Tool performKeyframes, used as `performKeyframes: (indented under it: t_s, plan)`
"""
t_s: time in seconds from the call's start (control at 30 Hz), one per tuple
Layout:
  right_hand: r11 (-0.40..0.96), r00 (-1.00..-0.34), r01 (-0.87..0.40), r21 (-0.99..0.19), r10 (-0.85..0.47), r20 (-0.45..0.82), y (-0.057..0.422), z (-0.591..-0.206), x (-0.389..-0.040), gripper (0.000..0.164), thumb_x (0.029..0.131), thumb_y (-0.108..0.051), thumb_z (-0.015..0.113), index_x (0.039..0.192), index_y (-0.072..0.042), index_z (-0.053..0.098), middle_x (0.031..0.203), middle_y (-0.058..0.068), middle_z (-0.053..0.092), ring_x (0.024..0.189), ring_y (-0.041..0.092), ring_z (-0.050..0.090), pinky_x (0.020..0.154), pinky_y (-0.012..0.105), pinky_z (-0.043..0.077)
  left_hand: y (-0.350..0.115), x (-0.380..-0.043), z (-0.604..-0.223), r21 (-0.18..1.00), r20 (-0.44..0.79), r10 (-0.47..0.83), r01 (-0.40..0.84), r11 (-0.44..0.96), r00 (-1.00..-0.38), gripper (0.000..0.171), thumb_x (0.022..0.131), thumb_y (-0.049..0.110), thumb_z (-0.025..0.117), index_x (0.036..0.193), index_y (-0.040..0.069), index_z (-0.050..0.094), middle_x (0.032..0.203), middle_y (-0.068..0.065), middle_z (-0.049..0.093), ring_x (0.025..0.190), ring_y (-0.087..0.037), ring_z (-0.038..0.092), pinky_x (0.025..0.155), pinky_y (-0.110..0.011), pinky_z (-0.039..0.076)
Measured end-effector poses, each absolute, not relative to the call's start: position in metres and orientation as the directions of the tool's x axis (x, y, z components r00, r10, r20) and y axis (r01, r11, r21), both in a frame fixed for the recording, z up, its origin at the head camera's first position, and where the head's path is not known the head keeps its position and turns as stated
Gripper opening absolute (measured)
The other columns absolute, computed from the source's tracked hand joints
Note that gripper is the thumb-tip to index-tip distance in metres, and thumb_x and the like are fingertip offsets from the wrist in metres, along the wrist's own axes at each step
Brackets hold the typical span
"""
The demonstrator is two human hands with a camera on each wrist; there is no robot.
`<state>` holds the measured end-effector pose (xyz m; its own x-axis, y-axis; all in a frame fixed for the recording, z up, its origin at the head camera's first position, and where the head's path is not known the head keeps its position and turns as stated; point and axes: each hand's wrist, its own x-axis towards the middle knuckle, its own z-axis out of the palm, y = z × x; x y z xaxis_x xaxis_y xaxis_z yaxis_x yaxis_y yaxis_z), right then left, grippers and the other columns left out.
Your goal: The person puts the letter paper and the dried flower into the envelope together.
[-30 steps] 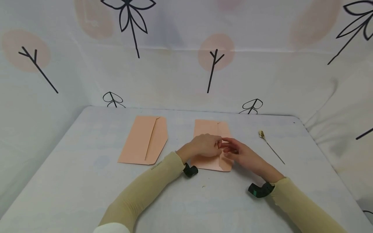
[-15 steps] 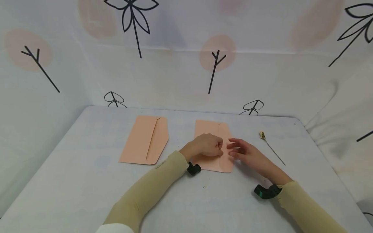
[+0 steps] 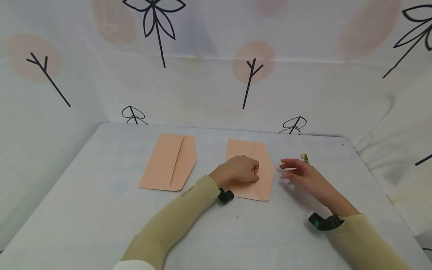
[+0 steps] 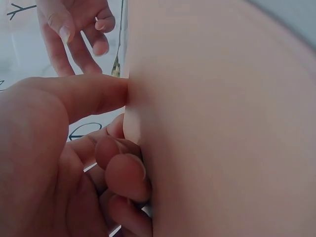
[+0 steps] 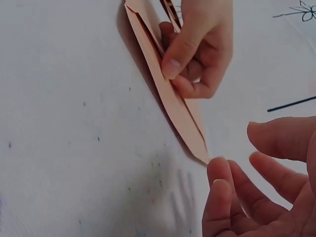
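Note:
My left hand (image 3: 240, 168) has its fingers curled at the right-hand peach envelope (image 3: 266, 165). In the right wrist view its thumb and fingers grip around the envelope's flap edge (image 5: 182, 116); the exact contact is partly hidden. My right hand (image 3: 302, 174) hovers to the right of that envelope, fingers loosely bent and holding nothing. Beyond it lies a dried flower (image 3: 305, 157), its stem mostly covered by the hand in the head view. In the left wrist view the envelope (image 4: 222, 128) fills the right side, close to the left fingertips.
A second peach envelope (image 3: 165, 161) lies flat on the left part of the white-covered table (image 3: 87, 210). Patterned white cloth (image 3: 202, 86) hangs behind the table. Tiny specks are scattered on the table cover.
My right hand has drawn away from the envelope to the right, over the flower's stem. The envelope's right side is now uncovered. My left hand has stayed almost in place.

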<state>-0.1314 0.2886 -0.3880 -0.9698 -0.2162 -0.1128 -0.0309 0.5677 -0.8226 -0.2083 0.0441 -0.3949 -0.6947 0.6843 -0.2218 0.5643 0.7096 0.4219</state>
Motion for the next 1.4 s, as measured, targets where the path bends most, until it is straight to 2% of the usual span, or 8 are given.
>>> performKeyframes:
  t_s: [0.13,0.37,0.47,0.63,0.87,1.1,1.33,1.4]
  plan:
    - [0.599,-0.979,-0.025,-0.8,-0.178,-0.103,0.301,-0.383,-0.13,0.052,0.101,-0.029,0.059,0.144,-0.003,0.045,0.138,0.019,0.054,0.113,0.021,0.059,0.084,0.018,0.047,0.043,-0.208,-0.395,0.423,-0.223,0.685,0.564,0.709,-0.694,0.017,0.092,0.036,0.066,0.084,0.024,0.057,0.07,0.009,0.055,0.064,-0.008,0.049,0.059,-0.022,0.035]
    - [0.615,-0.992,-0.04,-0.787,-0.117,-0.041,0.324,-0.377,-0.126,0.049,0.102,-0.03,0.059,0.14,-0.002,0.048,0.134,0.014,0.057,0.103,-0.009,0.054,0.082,0.012,0.044,0.043,-0.209,-0.396,0.422,-0.226,0.681,0.56,0.713,-0.697,0.018,0.092,0.037,0.067,0.084,0.024,0.057,0.071,0.009,0.055,0.064,-0.008,0.049,0.059,-0.022,0.035]
    - [0.644,-0.996,-0.016,-0.765,-0.08,-0.047,0.333,-0.378,-0.125,0.047,0.101,-0.034,0.059,0.138,-0.005,0.051,0.134,0.012,0.056,0.102,-0.008,0.054,0.08,0.013,0.045,0.043,-0.208,-0.396,0.424,-0.225,0.679,0.557,0.714,-0.699,0.018,0.092,0.037,0.067,0.084,0.024,0.057,0.071,0.009,0.055,0.064,-0.008,0.049,0.058,-0.022,0.035]
    - [0.689,-0.996,0.051,-0.723,-0.015,-0.084,0.344,-0.38,-0.124,0.048,0.103,-0.038,0.055,0.138,-0.007,0.051,0.138,0.017,0.052,0.102,-0.003,0.051,0.077,0.016,0.048,0.043,-0.208,-0.397,0.422,-0.22,0.679,0.56,0.713,-0.7,0.017,0.092,0.036,0.066,0.084,0.025,0.057,0.071,0.009,0.055,0.064,-0.007,0.049,0.058,-0.023,0.035]
    - [0.718,-0.998,0.064,-0.693,0.034,-0.057,0.361,-0.383,-0.119,0.048,0.103,-0.035,0.054,0.139,-0.004,0.05,0.136,0.019,0.051,0.097,-0.012,0.046,0.075,0.012,0.045,0.041,-0.208,-0.396,0.448,-0.218,0.683,0.55,0.704,-0.697,0.017,0.092,0.035,0.067,0.084,0.024,0.057,0.069,0.009,0.054,0.062,-0.008,0.048,0.058,-0.023,0.035]
    - [0.751,-0.992,0.12,-0.65,0.113,-0.053,0.376,-0.388,-0.119,0.048,0.103,-0.038,0.054,0.136,-0.004,0.053,0.134,0.02,0.054,0.101,-0.002,0.047,0.075,0.019,0.042,0.041,-0.209,-0.396,0.446,-0.211,0.686,0.556,0.701,-0.696,0.017,0.093,0.036,0.067,0.084,0.024,0.057,0.069,0.009,0.054,0.062,-0.007,0.048,0.057,-0.022,0.034]
    - [0.749,-0.98,0.194,-0.633,0.182,-0.085,0.385,-0.396,-0.123,0.05,0.102,-0.034,0.056,0.135,0.003,0.052,0.134,0.028,0.052,0.11,0.03,0.05,0.074,0.026,0.041,0.041,-0.209,-0.396,0.44,-0.218,0.684,0.555,0.706,-0.697,0.018,0.092,0.037,0.067,0.083,0.025,0.057,0.069,0.01,0.055,0.062,-0.007,0.049,0.058,-0.022,0.035]
    - [0.74,-0.976,0.212,-0.638,0.189,-0.105,0.389,-0.4,-0.124,0.053,0.101,-0.035,0.057,0.136,0.004,0.05,0.135,0.029,0.05,0.112,0.035,0.049,0.075,0.029,0.042,0.041,-0.209,-0.395,0.439,-0.218,0.683,0.555,0.706,-0.697,0.018,0.093,0.037,0.067,0.083,0.024,0.057,0.069,0.01,0.055,0.062,-0.006,0.049,0.058,-0.022,0.035]
